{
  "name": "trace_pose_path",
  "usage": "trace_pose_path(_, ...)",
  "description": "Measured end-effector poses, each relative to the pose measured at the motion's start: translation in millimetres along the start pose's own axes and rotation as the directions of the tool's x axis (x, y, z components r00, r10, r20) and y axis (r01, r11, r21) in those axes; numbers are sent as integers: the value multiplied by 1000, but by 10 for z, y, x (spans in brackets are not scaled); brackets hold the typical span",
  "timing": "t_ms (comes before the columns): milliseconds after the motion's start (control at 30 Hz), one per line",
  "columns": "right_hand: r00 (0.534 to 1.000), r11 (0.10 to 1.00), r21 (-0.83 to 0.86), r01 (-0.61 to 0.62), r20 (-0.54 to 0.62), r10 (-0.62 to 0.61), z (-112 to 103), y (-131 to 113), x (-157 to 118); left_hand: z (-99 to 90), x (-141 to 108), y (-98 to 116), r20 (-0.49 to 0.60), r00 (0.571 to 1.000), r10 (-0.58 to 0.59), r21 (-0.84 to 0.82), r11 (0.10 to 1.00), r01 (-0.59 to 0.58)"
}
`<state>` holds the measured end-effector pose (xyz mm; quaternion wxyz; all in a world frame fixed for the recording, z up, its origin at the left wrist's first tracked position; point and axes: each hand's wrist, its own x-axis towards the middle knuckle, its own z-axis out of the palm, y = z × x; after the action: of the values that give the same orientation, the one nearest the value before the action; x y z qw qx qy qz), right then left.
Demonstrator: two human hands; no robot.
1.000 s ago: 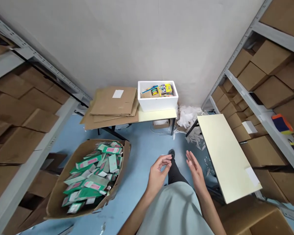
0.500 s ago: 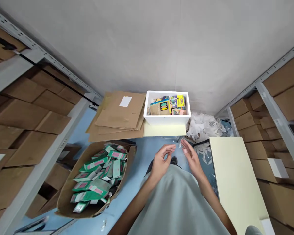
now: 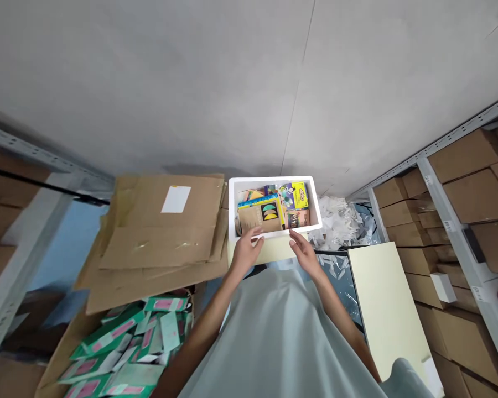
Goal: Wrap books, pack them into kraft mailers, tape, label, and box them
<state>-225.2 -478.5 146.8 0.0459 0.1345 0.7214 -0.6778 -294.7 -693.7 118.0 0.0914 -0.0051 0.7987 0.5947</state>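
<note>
A white foam box (image 3: 315, 210) stands on a cream tabletop (image 3: 276, 252) against the wall. Inside it lie a brown packet with a dark printed panel (image 3: 253, 219), a yellow and purple pack (image 3: 296, 195) and a pinkish pack (image 3: 297, 219). At the box's near left edge is my left hand (image 3: 248, 249), open, its fingertips over the rim by the brown packet. My right hand (image 3: 305, 251) is open at the near right edge, fingertips by the rim. Neither hand holds anything.
Flattened cardboard (image 3: 157, 237) lies left of the foam box. Below it, a carton (image 3: 62, 348) holds green and pink boxes (image 3: 120, 337). A cream board (image 3: 392, 298) and white scraps (image 3: 342, 221) are at the right. Shelves with brown boxes (image 3: 465, 193) line both sides.
Both hands have moved forward from over the floor to the near edge of the foam box. The view has shifted closer to the box and the cardboard.
</note>
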Motion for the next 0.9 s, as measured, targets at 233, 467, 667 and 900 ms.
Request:
trace_pose_path(233, 986, 933, -336, -130, -139, 88, 332, 326, 834, -48, 1237, -173, 253, 958, 132, 432, 871, -234)
trace_pose_path(467, 975, 929, -344, -135, -213, 63, 362, 339, 781, -101, 1469, -330, 379, 920, 101, 537, 785, -308)
trace_pose_path(667, 949, 979, -151, -134, -303, 84, 447, 357, 660, -316, 1751, -191, 553, 825, 119, 240, 925, -294)
trace_pose_path(900, 834, 978, 208, -15, -538, 127, -126, 112, -78, -257, 1431, 819, 329, 918, 220, -151, 972, -179)
